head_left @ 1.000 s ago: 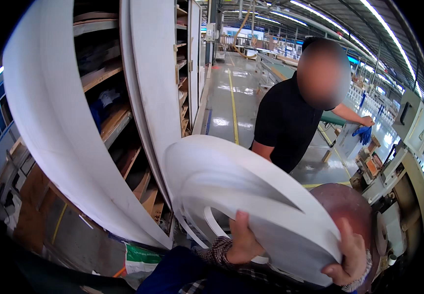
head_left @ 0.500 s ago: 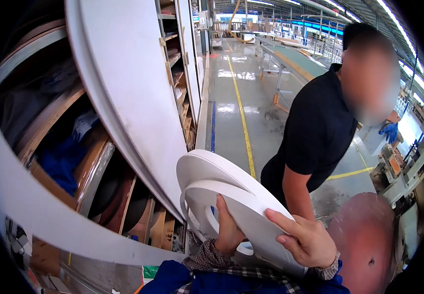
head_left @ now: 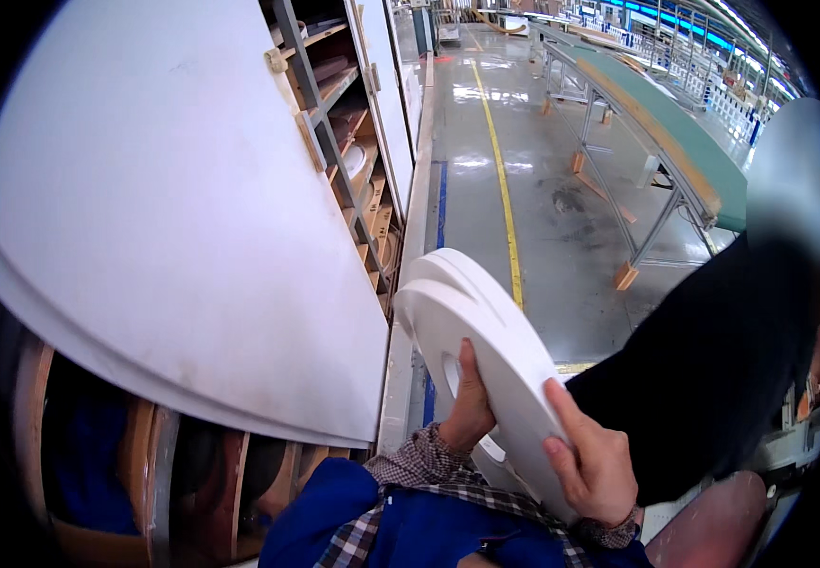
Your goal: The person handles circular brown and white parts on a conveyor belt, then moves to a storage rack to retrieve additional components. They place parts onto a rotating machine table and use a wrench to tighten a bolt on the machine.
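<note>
Two or more flat white rolls of edge banding [head_left: 500, 379] lie face to face and tilted in front of my body. The left hand [head_left: 470, 409] grips them near the hollow centre, its thumb up on the near face and its other fingers hidden behind. My right hand [head_left: 596, 466] is closed over the right rim, fingers on the edge and thumb against the near face. Below the left hand, part of another white ring [head_left: 492, 451] shows, mostly covered by the rolls.
Large white sliding doors [head_left: 173, 208] stand at the left, with wooden shelves [head_left: 353, 156] behind them. A person in dark clothes [head_left: 713, 369] is close at my right. Farther off is a long green-topped table [head_left: 661, 118]. A yellow line [head_left: 498, 180] runs along the grey floor.
My view has swung, and the white doors fill more of the left side. The person now appears closer to the right edge. Both hands keep their hold on the rolls.
</note>
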The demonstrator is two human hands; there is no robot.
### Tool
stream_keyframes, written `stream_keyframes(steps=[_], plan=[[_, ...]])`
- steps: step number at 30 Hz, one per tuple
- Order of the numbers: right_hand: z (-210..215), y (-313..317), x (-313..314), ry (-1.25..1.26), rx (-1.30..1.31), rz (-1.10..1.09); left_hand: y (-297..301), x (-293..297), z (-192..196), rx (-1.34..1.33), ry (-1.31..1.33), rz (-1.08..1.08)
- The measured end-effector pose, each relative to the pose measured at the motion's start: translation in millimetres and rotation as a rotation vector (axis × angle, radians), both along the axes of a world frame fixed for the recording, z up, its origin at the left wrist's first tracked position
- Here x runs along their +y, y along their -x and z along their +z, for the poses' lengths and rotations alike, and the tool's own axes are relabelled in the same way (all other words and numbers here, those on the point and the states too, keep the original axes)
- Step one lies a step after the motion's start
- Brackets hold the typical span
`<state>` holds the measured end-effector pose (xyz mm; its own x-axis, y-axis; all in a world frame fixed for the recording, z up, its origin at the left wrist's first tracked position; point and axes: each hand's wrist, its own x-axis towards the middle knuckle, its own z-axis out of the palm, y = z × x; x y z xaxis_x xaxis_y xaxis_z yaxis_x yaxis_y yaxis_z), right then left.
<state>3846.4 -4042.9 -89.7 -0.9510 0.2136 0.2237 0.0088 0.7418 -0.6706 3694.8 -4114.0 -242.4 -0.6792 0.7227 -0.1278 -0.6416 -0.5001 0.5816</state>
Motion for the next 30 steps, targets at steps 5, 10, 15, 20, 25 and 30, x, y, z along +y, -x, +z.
stream_keyframes(steps=[5, 10, 15, 20, 25, 30], plan=[[-4.0, 80.8, 37.2, 0.017, -0.119, -0.149, 83.8, 51.7, -0.6, 0.002, 0.003, -0.157], [-4.9, 187.2, 62.9, -0.139, -0.087, -0.111, 196.4, 101.2, -12.5, 0.003, -0.044, -0.204], [2.6, 286.1, 123.1, 0.005, -0.139, -0.133, 297.8, 152.9, -3.7, -0.072, -0.102, -0.181], [-10.8, 372.0, 208.8, 0.133, -0.045, 0.069, 387.9, 205.4, -27.1, 0.004, 0.045, 0.011], [-30.6, 474.8, 294.7, 0.159, -0.125, 0.237, 469.6, 264.9, -34.5, -0.112, -0.034, 0.312], [-69.0, 580.1, 415.3, 0.244, -0.064, 0.453, 549.6, 337.8, -51.3, -0.172, 0.044, 0.548]])
